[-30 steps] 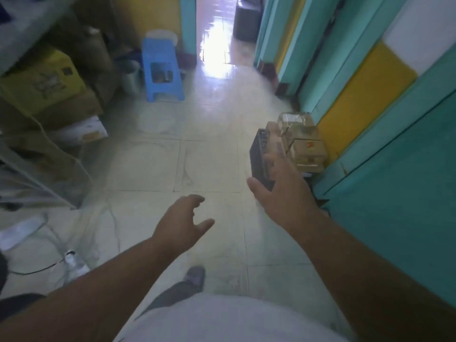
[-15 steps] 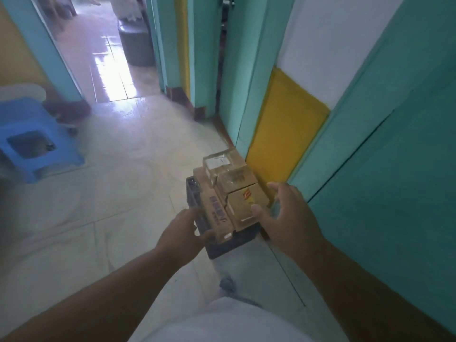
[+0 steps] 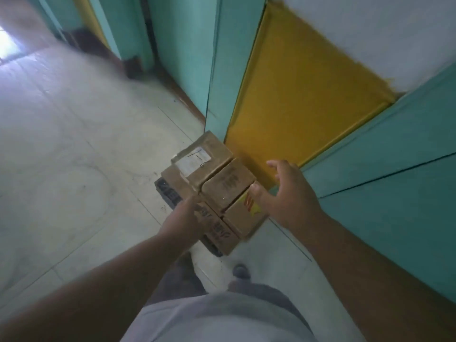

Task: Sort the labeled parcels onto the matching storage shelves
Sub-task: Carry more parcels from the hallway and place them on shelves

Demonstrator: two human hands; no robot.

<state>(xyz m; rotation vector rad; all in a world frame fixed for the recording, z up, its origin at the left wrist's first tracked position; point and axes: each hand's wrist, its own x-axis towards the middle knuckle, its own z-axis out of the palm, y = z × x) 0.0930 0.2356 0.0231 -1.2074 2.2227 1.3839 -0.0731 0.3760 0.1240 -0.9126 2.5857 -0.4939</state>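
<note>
Pale tiled floor (image 3: 74, 149), glossy, with faint grout lines; bright glare at the far upper left. Teal wall (image 3: 394, 206) along the right side, with a yellow panel (image 3: 303, 95) and a white area (image 3: 370, 28) above it. View is motion-blurred, so print on the cartons cannot be read.

Item 1: stack of cardboard parcels (image 3: 217, 186), brown, standing on the floor close against the foot of the yellow panel. Three small cartons lie side by side on top: the farthest carries a white label (image 3: 193, 162) with dark scribbles, the middle one (image 3: 228, 186) faint dark print, the nearest (image 3: 243, 215) a red and yellow mark. A longer carton (image 3: 214, 228) with dark lettering lies along their left side.

Item 2: dark crate (image 3: 166, 193), low, underneath the parcels, its edge showing at the left and near corners.

Item 3: left hand (image 3: 183, 218), at the left side of the stack, fingers laid against the long carton and crate edge; whether they curl round anything cannot be told.

Item 4: right hand (image 3: 283, 193), fingers spread and relaxed, thumb touching the nearest carton's top, holding nothing.

Item 5: person's grey shirt (image 3: 217, 319), dark trousers and one grey shoe (image 3: 240, 270), bottom centre.
</note>
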